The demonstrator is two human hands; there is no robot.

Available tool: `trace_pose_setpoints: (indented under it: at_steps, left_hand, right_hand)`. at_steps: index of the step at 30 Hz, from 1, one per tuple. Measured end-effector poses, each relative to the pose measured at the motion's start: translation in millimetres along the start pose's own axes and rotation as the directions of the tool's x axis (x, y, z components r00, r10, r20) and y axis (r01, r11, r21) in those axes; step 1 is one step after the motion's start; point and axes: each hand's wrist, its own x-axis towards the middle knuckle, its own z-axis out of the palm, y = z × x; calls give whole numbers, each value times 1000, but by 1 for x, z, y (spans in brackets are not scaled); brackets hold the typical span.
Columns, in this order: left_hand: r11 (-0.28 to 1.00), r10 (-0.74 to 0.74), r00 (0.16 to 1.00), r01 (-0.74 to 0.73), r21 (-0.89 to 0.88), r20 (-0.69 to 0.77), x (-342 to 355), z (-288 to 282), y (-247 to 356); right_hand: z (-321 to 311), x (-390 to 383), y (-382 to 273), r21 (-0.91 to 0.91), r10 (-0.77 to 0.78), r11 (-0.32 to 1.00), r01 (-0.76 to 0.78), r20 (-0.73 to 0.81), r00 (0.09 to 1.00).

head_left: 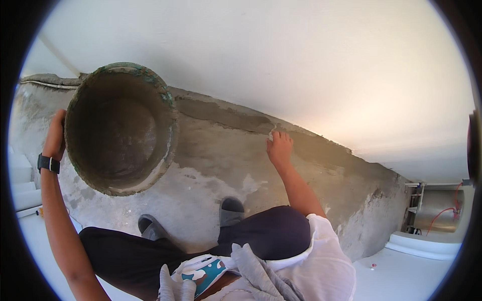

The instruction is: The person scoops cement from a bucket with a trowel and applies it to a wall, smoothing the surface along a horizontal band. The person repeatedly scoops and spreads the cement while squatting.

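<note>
A large round bucket [93, 150], coated inside with dried grey mortar, is tilted so that its mouth faces me. My left hand [55, 136], with a dark watch on the wrist, grips it at the left side; the fingers are mostly hidden behind it. To the right, my right hand [280, 146] reaches to the foot of the white wall [311, 65]. Its fingers are bent and closed, with a small whitish bit [272, 131] showing at the tips; I cannot make out what it is. A darker strip of mortar [226, 114] runs along the wall base beside that hand.
Rough concrete floor [201, 185], patched with white, lies around my grey slippers [232, 208]. A pale pipe [50, 84] follows the wall at the far left. Grey gloves [256, 273] rest at my waist. At far right stands a metallic cylinder [436, 210] with red cord.
</note>
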Motion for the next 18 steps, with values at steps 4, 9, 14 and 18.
trace_pose_setpoints:
  at_steps: [4, 9, 14, 18]
  left_hand:
    - [1000, -18, 1000, 18, 18, 7, -1, -1, 0]
    - [997, -15, 999, 18, -79, 34, 3, -12, -7]
    - [996, -41, 995, 49, -80, 92, 7, -16, -7]
    - [998, 17, 1000, -16, 56, -8, 0, -8, -4]
  right_hand:
    - [1, -9, -6, 97, 32, 995, -18, -146, 989]
    - [-15, -2, 8, 152, 268, 938, -312, 254, 929]
    - [-23, -2, 15, 108, 344, 908, -405, 361, 867]
    - [-73, 26, -33, 348, 187, 898, -269, 251, 950]
